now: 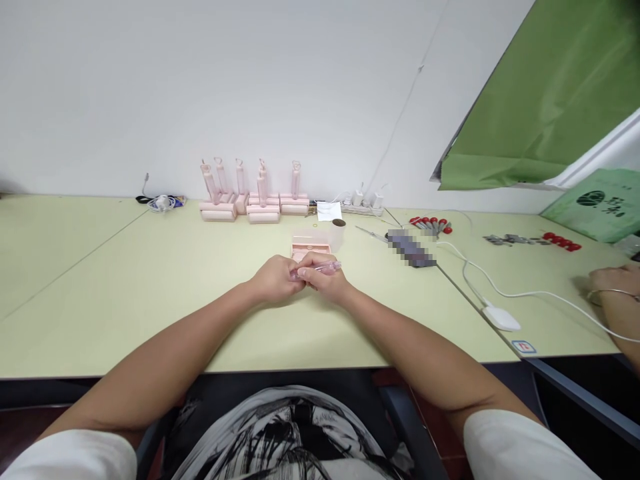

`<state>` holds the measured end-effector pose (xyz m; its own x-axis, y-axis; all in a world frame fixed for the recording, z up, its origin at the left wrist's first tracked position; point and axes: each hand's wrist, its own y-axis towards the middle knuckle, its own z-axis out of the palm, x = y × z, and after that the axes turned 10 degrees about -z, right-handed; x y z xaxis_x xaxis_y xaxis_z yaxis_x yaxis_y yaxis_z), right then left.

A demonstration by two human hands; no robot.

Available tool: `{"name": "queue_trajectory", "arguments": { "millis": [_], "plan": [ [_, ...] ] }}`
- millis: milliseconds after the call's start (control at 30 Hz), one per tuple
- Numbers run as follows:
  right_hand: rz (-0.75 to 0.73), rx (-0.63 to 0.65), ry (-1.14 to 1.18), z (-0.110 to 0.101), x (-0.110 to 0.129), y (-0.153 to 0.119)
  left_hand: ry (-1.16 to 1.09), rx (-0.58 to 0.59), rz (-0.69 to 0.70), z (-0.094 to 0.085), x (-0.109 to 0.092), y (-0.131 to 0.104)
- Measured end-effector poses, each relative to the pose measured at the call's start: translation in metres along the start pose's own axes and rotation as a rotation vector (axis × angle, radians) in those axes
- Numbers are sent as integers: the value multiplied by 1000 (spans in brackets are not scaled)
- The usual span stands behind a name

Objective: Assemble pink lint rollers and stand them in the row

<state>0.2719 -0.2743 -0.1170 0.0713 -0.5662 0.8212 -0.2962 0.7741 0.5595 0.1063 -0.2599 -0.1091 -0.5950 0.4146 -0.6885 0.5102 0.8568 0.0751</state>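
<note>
My left hand (pixel 279 279) and my right hand (pixel 323 277) meet low over the table, both closed. Between them is a translucent pink handle (pixel 327 267), its clear end sticking out to the right past my right hand. My left fingers close around its other end, which is mostly hidden. Just beyond my hands lies an open pink lint roller case (pixel 311 241), partly covered by my fingers. A pale roll (pixel 337 233) with a brown core stands beside the case.
Several pink lint rollers (pixel 263 212) with upright handles line the wall. A power strip (pixel 363 208), tweezers (pixel 371 234), a blurred dark phone (pixel 411 249) and red-ended metal pieces (pixel 433 225) lie to the right. A white charger cable (pixel 500 293) crosses the table. Another person's hand (pixel 616 283) is far right.
</note>
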Motion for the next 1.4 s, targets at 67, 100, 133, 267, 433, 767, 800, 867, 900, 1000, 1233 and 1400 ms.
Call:
{"name": "queue_trajectory", "arguments": {
  "millis": [67,100,133,267,433,767,800,867,900,1000,1233,1400],
  "plan": [
    [10,41,63,0,2,-3,-122,124,63,-1,3,0],
    [-3,59,87,-1,4,-4,-193,182,91,-2,5,0],
    [-27,71,97,-1,6,-5,-252,221,107,-2,7,0],
    [-90,-69,-24,-13,11,0,-252,71,-7,-8,13,2],
    [60,-483,-353,-56,0,20,-197,-1,-131,-15,20,7],
    [396,-246,-971,-97,-24,25,-82,-10,-64,-13,24,9],
    [429,-238,-981,-98,-26,25,-50,-7,-63,-13,24,9],
    [485,-242,-973,-99,-28,25,-9,10,-63,-14,22,8],
    [504,-246,-966,-100,-29,25,2,23,-65,-14,21,8],
    [530,-244,-961,-101,-30,25,13,60,-62,-14,19,7],
    [556,-176,-1027,-99,-31,24,-13,99,-24,-13,21,8],
    [568,-152,-1087,-99,-36,26,-14,93,-15,-12,23,9]
  ]
}}
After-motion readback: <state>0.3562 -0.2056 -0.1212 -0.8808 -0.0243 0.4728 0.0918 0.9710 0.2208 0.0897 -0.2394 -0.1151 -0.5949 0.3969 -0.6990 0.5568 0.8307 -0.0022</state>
